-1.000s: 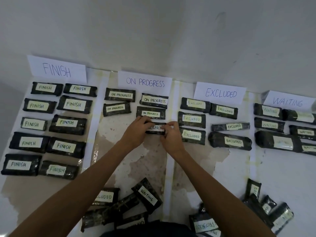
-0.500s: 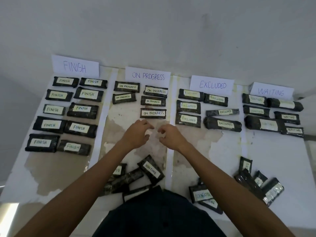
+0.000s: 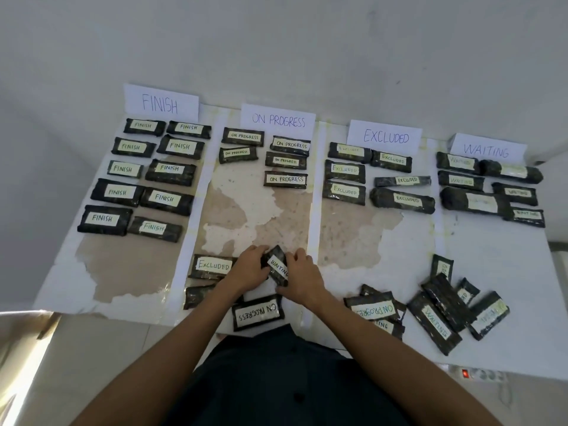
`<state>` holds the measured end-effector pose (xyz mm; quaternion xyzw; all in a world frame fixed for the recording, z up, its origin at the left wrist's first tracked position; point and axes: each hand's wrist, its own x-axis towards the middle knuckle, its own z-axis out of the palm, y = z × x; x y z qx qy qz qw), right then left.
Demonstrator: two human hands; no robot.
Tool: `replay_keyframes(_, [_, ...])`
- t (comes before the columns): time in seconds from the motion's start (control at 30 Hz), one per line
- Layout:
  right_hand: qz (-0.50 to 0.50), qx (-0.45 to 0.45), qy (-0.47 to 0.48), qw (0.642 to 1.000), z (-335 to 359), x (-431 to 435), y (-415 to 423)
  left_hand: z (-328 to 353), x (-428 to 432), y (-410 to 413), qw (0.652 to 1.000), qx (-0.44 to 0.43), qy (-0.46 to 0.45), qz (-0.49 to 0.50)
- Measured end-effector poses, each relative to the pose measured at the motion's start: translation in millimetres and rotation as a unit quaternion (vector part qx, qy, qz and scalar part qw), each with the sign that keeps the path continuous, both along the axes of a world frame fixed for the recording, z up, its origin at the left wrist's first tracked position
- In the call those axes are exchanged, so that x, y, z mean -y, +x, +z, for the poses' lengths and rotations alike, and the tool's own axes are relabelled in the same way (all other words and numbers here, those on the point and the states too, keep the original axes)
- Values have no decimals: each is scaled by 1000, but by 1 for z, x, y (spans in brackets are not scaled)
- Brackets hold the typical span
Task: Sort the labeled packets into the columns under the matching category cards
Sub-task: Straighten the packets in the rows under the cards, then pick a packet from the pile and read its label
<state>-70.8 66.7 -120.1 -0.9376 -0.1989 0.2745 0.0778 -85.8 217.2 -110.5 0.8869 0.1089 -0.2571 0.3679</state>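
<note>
1. The WAITING packet [image 3: 278,267] sits between my two hands, close to the near edge of the table [image 3: 491,256] at the foot of the ON PROGRESS column. It is tilted, with its label running from about 10 o'clock down to 4 o'clock.
2. My left hand [image 3: 247,269] grasps the packet's left side with the fingers curled over the edge. My right hand [image 3: 302,273] grasps the right side the same way. I cannot tell whether the packet is lifted or resting on the surface.
3. At 9 o'clock, just beside my left hand, lies the EXCLUDED packet [image 3: 212,265]. At 8 o'clock the dark packet [image 3: 198,295] is partly hidden under my left forearm, and I cannot read its label.
4. At 6 o'clock, near my wrists, the ON PROGRESS packet [image 3: 258,315] lies with its writing upside down to me.
5. At 4 o'clock, well apart, is the loose heap [image 3: 448,299] of overlapping packets. It includes one upside-down ON PROGRESS label and one slanted WAITING label.
6. At 12 o'clock stands the ON PROGRESS card [image 3: 278,120], with five packets beneath it.
7. The FINISH card [image 3: 160,103] is at 11 o'clock, above ten packets laid in pairs.
8. The EXCLUDED card [image 3: 385,137] is at 1 o'clock, over six packets.
9. The WAITING card [image 3: 487,149] is at 2 o'clock, with its packets crowded below it at the far right.
10. The table is white, with brown peeled patches across the middle.
</note>
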Motion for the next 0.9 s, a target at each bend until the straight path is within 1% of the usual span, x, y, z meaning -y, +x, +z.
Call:
replay_keyframes(0.13, [2,36,4,999,0,2,-5,2,8,-4,999,-3,-27,41])
replay_keyframes(0.27, [-8,60,15,998,11,22,5,12,23,-2,997,37,-40,55])
replay_keyframes(0.33, [-13,67,25,997,20,42,11,22,34,2,997,69,-36,29])
replay_keyframes(0.43, [-15,83,37,996,36,80,21,38,55,12,991,128,-7,-31])
replay_keyframes(0.6, [-11,108,11,994,59,159,40,65,102,37,978,184,22,-98])
replay_keyframes(0.77, [-41,118,0,992,74,243,60,72,156,62,970,187,40,-150])
replay_keyframes(0.9, [-65,124,-6,990,70,305,80,68,199,77,966,191,54,-165])
